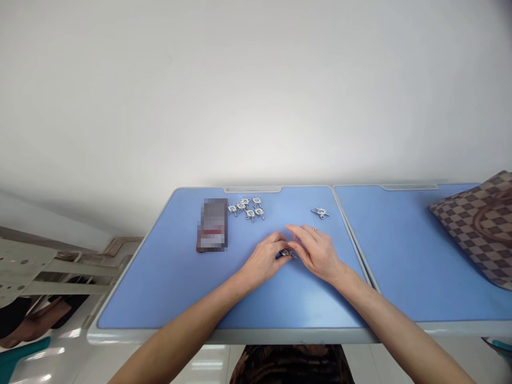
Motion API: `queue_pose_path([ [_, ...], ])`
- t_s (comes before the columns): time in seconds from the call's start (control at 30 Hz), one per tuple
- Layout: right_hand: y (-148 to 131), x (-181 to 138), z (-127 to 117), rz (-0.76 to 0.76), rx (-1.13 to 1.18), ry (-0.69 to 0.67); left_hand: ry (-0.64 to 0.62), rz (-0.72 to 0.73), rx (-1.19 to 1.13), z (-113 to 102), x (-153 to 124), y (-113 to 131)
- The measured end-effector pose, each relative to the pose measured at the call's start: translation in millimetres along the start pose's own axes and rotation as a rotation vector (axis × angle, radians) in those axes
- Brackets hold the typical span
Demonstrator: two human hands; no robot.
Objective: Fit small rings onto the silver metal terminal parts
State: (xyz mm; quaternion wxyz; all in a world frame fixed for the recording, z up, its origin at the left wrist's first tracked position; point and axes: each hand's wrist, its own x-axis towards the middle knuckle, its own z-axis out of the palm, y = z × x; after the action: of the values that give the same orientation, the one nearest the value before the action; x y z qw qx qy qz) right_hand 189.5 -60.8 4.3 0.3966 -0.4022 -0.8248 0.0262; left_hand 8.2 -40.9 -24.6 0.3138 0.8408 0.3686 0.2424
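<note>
Beyond left hand (pixel 264 260), right hand (pixel 319 252), pinched clip (pixel 286 253): clip pile (pixel 248 208), lone clip (pixel 320 213), packet (pixel 212 225).

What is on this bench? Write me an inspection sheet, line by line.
Surface: blue table; a second blue table adjoins on the right.
Job's things: small metal piece between both hands; cluster of similar pieces near the far edge; single piece apart to its right.
Clutter: dark flat item, blurred; checkered bag on the second table.
Hands: left hand pinches the small metal piece; right hand touches it, fingers extended, grip unclear.
Cables: nothing seen.
Surroundings: white wall behind; pale frame low at left.
</note>
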Motion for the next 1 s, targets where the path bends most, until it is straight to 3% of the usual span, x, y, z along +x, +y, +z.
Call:
queue_pose_path([
  [0.13, -0.8, 0.4, -5.5, 0.007, 0.153, -0.087, -0.01, -0.001, 0.005, -1.2, -0.1, 1.9],
  [0.37, 1.7, 0.3, -4.6, 0.056, 0.03, 0.051, -0.018, 0.006, 0.003, -1.4, -0.1, 2.0],
  [0.57, -5.2, 3.0, -8.8, 0.003, 0.204, -0.071, -0.001, 0.007, 0.001, 1.3, 0.6, -0.8],
  [0.8, -1.4, -0.9, -2.4, 0.097, 0.14, 0.079, -0.011, 0.011, 0.001, 0.2, -0.9, 0.3],
  [1.0, 0.0, 0.4, -5.7, -0.036, 0.091, -0.004, 0.001, 0.014, 0.003, 1.2, -0.2, -0.4],
])
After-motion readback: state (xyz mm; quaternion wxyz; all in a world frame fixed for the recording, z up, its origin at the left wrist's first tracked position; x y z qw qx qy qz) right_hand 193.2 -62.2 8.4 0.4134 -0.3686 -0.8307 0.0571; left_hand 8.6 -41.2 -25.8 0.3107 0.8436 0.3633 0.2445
